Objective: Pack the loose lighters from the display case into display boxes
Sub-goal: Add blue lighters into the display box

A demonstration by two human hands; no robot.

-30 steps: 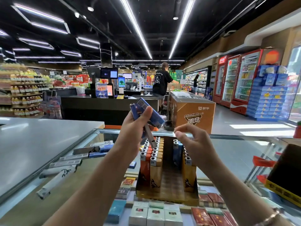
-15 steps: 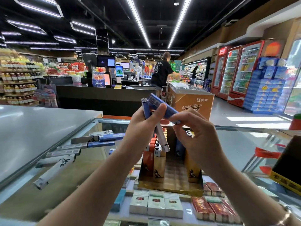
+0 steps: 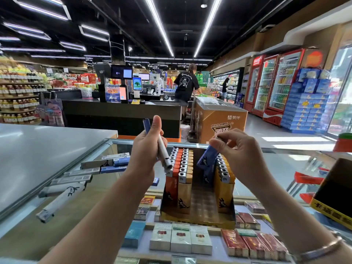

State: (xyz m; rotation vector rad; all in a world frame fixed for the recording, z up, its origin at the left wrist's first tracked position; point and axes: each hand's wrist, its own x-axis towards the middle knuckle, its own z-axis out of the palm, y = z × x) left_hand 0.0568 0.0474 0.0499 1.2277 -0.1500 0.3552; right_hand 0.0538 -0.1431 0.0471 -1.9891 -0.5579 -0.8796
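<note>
Lighters in both hands — blue lighter [image 3: 208, 159] right [image 3: 236, 151], grey lighter [image 3: 163, 151] left [image 3: 146, 149]

The person's two forearms are bare, with no sleeves showing anywhere along them. The left hand [image 3: 146, 149] wears no ring, watch or band that can be seen. The right hand [image 3: 240, 155] is likewise free of rings on the fingers [image 3: 219, 144]. Around the right wrist sits a thin bracelet [image 3: 322, 248] of a pale metallic, slightly pinkish tone.
</note>
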